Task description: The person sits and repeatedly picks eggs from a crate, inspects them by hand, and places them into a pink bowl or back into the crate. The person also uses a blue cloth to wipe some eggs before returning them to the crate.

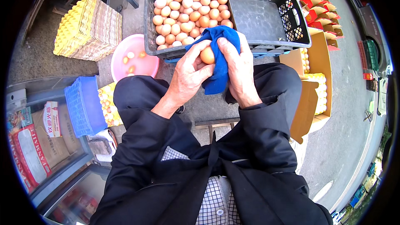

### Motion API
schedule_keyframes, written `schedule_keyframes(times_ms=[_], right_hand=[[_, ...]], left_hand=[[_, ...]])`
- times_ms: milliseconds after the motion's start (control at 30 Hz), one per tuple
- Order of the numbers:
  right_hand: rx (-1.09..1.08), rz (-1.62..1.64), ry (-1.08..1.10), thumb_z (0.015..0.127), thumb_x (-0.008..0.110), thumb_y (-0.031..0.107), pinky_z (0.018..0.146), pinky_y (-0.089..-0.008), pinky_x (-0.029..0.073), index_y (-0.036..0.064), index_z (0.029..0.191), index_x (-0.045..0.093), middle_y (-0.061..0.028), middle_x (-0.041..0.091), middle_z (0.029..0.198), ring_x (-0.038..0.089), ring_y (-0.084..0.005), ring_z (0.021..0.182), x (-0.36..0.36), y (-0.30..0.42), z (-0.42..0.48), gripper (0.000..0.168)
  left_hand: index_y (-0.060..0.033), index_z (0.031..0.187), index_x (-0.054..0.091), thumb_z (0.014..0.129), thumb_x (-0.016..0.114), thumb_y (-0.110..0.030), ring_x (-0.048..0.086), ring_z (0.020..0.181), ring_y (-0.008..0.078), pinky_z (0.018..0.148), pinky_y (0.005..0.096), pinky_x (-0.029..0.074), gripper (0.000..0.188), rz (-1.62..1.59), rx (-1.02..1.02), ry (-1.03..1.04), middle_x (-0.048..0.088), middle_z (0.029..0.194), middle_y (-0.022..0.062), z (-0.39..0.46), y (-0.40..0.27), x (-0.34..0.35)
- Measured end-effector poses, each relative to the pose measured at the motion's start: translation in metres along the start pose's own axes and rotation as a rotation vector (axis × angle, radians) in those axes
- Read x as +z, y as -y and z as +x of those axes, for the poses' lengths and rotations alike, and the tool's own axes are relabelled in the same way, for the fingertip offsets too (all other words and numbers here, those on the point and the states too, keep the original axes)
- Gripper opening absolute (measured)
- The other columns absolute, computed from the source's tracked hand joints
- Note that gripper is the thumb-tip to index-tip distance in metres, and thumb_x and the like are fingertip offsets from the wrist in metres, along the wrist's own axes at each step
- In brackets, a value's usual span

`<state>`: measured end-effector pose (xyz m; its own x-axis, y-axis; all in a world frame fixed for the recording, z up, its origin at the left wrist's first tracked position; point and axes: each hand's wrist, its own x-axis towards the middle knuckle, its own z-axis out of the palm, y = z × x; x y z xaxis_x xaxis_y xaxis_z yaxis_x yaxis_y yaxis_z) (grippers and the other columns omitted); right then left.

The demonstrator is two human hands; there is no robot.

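A brown egg [207, 55] is held between the fingers of my left hand [189, 72], just past the near wall of a black plastic crate [259, 18]. My right hand [238, 65] grips a blue cloth [220, 68] that lies against the egg's right side. Many brown eggs [187, 2] fill the crate's left compartment; its right compartment shows a bare floor. To the left, a pink basin [117, 56] holds liquid and several eggs. At the right, an open cardboard box [323, 50] contains eggs on yellow trays.
Stacked yellow and grey egg trays [90, 28] stand at the upper left. A blue plastic basket [82, 106] and a yellow tray with eggs [109, 104] are by my left knee. Red and brown cartons [322, 15] stand at the upper right, beside the roadway.
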<state>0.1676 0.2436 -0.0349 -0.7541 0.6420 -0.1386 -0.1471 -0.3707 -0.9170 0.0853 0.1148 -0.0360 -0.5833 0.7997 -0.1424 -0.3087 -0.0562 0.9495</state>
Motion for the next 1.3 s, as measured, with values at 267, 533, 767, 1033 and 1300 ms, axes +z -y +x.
schedule_keyframes(times_ms=[267, 533, 767, 1033, 1300], right_hand=[[-0.115, -0.225, 0.047, 0.095, 0.068, 0.018, 0.091, -0.034, 0.054, 0.001, 0.128, 0.058, -0.0129, 0.067, 0.114, 0.067, -0.0207, 0.103, -0.015, 0.03, -0.006, 0.038], [0.127, -0.058, -0.06, 0.098, 0.065, 0.025, 0.083, -0.029, 0.055, 0.0, 0.121, 0.061, -0.0101, 0.068, 0.107, 0.066, -0.0146, 0.094, -0.007, 0.008, -0.001, 0.035], [-0.331, -0.528, 0.078, 0.095, 0.069, 0.026, 0.081, -0.0337, 0.055, 0.001, 0.125, 0.062, -0.0169, 0.07, 0.103, 0.069, -0.0219, 0.092, -0.001, 0.016, -0.01, 0.039], [0.002, -0.077, -0.173, 0.097, 0.069, 0.02, 0.075, -0.0267, 0.055, 0.0, 0.125, 0.06, -0.0074, 0.067, 0.103, 0.064, -0.0118, 0.087, -0.016, 0.016, -0.007, 0.036], [-0.816, -1.003, -0.017, 0.094, 0.072, 0.023, 0.09, -0.0384, 0.054, 0.004, 0.129, 0.06, -0.0176, 0.066, 0.116, 0.067, -0.0337, 0.104, 0.014, -0.004, -0.013, 0.042]], left_hand=[[0.0007, 0.137, 0.054, 0.09, 0.074, -0.002, 0.062, 0.116, 0.0175, 0.095, 0.0309, 0.057, 0.052, 0.273, 0.23, -0.003, 0.056, 0.132, 0.0101, 0.006, 0.005, 0.005], [0.0024, 0.131, 0.055, 0.087, 0.075, -0.001, 0.065, 0.109, 0.0178, 0.095, 0.0305, 0.056, 0.048, 0.025, 0.122, -0.03, 0.061, 0.124, 0.0099, -0.005, -0.001, 0.005], [-0.0032, 0.138, 0.048, 0.093, 0.072, -0.004, 0.063, 0.114, 0.02, 0.1, 0.032, 0.053, 0.051, 0.298, 0.156, 0.039, 0.059, 0.127, 0.0099, -0.001, -0.002, 0.001], [0.0013, 0.148, 0.039, 0.104, 0.058, -0.018, 0.067, 0.11, 0.0266, 0.101, 0.0388, 0.054, 0.052, -0.386, 0.007, 0.065, 0.056, 0.132, 0.0155, 0.002, -0.006, -0.013], [0.0019, 0.146, 0.041, 0.111, 0.042, -0.02, 0.058, 0.129, 0.0247, 0.111, 0.0377, 0.047, 0.041, -0.585, -0.004, 0.042, 0.054, 0.14, 0.0123, 0.003, 0.005, -0.009]])
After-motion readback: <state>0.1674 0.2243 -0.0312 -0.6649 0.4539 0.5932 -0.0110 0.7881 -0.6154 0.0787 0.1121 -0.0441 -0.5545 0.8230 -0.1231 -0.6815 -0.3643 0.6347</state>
